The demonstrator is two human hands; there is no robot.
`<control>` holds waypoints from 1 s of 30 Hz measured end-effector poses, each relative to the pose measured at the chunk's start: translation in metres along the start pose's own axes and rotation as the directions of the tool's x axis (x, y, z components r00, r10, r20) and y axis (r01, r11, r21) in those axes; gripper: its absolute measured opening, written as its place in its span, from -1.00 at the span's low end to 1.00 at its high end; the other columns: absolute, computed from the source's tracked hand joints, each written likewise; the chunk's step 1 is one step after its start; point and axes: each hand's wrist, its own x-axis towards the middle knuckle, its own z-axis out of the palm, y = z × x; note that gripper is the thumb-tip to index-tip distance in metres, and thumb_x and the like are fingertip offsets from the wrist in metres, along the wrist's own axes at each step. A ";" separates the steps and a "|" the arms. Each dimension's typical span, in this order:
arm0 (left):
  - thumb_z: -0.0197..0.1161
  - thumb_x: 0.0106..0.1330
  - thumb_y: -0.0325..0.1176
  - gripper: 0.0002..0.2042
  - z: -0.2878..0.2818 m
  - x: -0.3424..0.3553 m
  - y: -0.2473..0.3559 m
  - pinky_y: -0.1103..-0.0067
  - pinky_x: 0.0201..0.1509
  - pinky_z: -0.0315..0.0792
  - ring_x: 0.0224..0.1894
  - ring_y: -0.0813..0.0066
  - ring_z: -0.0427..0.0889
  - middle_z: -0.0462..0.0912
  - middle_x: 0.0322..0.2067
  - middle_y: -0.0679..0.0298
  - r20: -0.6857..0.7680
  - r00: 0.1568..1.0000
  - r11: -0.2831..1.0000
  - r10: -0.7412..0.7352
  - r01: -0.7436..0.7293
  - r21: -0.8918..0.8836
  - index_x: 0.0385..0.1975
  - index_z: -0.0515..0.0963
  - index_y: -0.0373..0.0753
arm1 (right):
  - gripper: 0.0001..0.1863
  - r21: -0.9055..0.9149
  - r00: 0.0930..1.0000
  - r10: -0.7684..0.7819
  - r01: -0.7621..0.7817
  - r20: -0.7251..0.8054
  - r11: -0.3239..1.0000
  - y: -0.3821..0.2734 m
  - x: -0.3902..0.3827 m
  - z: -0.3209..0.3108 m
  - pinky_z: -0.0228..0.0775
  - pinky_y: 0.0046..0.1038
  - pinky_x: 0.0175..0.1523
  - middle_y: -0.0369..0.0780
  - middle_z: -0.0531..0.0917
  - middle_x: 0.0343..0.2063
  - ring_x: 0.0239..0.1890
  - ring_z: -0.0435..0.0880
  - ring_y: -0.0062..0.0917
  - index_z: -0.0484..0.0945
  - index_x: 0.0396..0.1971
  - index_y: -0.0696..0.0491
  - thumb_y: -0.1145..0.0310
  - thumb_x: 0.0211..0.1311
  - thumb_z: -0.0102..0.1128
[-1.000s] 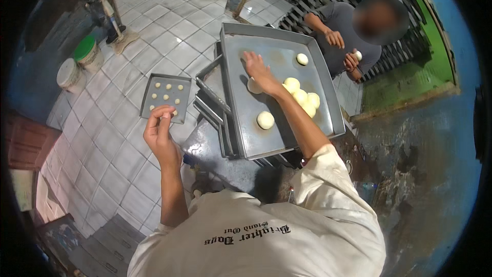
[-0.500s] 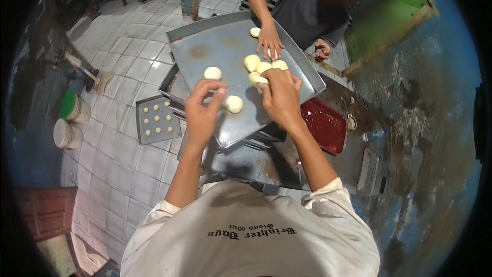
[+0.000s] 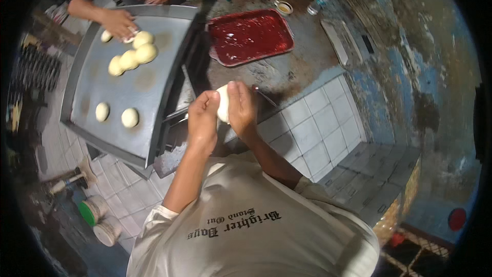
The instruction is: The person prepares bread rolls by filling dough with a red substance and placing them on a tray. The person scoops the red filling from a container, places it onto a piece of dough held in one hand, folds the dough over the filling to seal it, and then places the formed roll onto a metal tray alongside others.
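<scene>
A pale piece of dough (image 3: pixel 223 104) is held upright between my two hands in front of my chest. My left hand (image 3: pixel 202 118) grips it from the left, and my right hand (image 3: pixel 242 111) presses it from the other side. To the left of my hands lies a large grey metal tray (image 3: pixel 110 95). Two separate dough balls, one of them a round ball (image 3: pixel 130 117), rest at the tray's near end. Farther up is a cluster of several yellowish dough balls (image 3: pixel 146 53). Beside it, a co-worker's hand (image 3: pixel 119 23) presses on a piece of dough.
Beyond my hands, a red tray (image 3: pixel 251 37) with a wet-looking surface stands on a worn counter. Behind it are a small bowl (image 3: pixel 283 7) and a clear bottle (image 3: pixel 319 2). A stained wall (image 3: pixel 410 72) rises on the right. A green-lidded bucket (image 3: pixel 93 210) stands at lower left.
My view has swung to the right. Both hands have left the tray and come together around a piece of dough. My right hand was at the cluster before, and the left held nothing.
</scene>
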 end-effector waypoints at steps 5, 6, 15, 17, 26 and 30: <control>0.04 0.65 -0.18 -0.64 -0.001 0.011 -0.040 0.33 0.30 0.53 0.13 0.27 0.68 0.68 0.07 0.08 0.154 0.922 0.813 -0.354 0.385 -0.437 0.10 0.52 -0.40 | -0.66 -0.193 0.959 0.207 -0.170 0.194 0.966 0.143 0.002 -0.043 0.48 -0.27 -0.08 -0.20 0.68 -0.27 -0.22 0.67 -0.34 0.57 -0.14 0.09 0.07 0.53 0.12; 0.04 0.65 -0.18 -0.64 -0.001 0.015 -0.044 0.33 0.30 0.53 0.13 0.27 0.68 0.68 0.07 0.08 0.140 0.923 0.813 -0.360 0.383 -0.437 0.10 0.52 -0.40 | -0.67 -0.312 0.952 0.204 -0.126 0.230 0.942 0.168 0.006 -0.054 0.47 -0.27 -0.05 -0.19 0.68 -0.22 -0.17 0.66 -0.33 0.56 -0.12 0.08 0.08 0.50 0.17; 0.20 0.50 -0.37 -0.61 -0.007 0.042 -0.072 0.28 0.46 0.35 0.26 0.20 0.57 0.61 0.16 0.04 0.086 0.973 0.801 -0.215 0.226 -0.555 0.25 0.43 -0.41 | -0.75 -0.764 0.961 0.038 0.193 0.273 0.616 0.280 0.017 -0.071 0.36 -0.08 0.12 -0.11 0.59 -0.16 0.01 0.57 -0.11 0.50 -0.11 0.05 0.37 0.27 0.31; 0.23 0.46 -0.45 -0.58 -0.004 0.045 -0.074 0.29 0.49 0.32 0.28 0.22 0.55 0.59 0.19 0.05 0.081 0.983 0.806 -0.164 0.180 -0.564 0.28 0.41 -0.41 | -0.79 -0.636 0.958 0.037 0.160 0.284 0.755 0.285 0.024 -0.076 0.41 -0.10 0.06 -0.09 0.62 -0.18 -0.05 0.59 -0.07 0.49 -0.11 0.08 0.42 0.31 0.26; 0.20 0.52 -0.37 -0.65 0.025 0.058 -0.107 0.30 0.43 0.41 0.24 0.26 0.59 0.64 0.13 0.10 -0.184 0.962 0.613 -0.201 -0.023 -0.790 0.20 0.49 -0.42 | -0.92 -0.373 0.677 -0.333 0.675 0.657 0.636 0.226 0.239 -0.067 0.55 -0.15 -0.16 -0.16 0.65 -0.39 -0.24 0.67 -0.17 0.50 -0.33 0.05 0.47 0.26 0.24; 0.18 0.52 -0.38 -0.65 0.032 0.058 -0.109 0.30 0.42 0.42 0.23 0.25 0.60 0.64 0.13 0.09 -0.263 0.945 0.645 -0.196 -0.077 -0.760 0.20 0.49 -0.43 | -0.90 -0.398 0.593 -0.336 0.772 0.731 0.496 0.257 0.249 -0.044 0.60 -0.24 -0.21 -0.22 0.66 -0.44 -0.28 0.70 -0.25 0.50 -0.35 0.02 0.46 0.22 0.27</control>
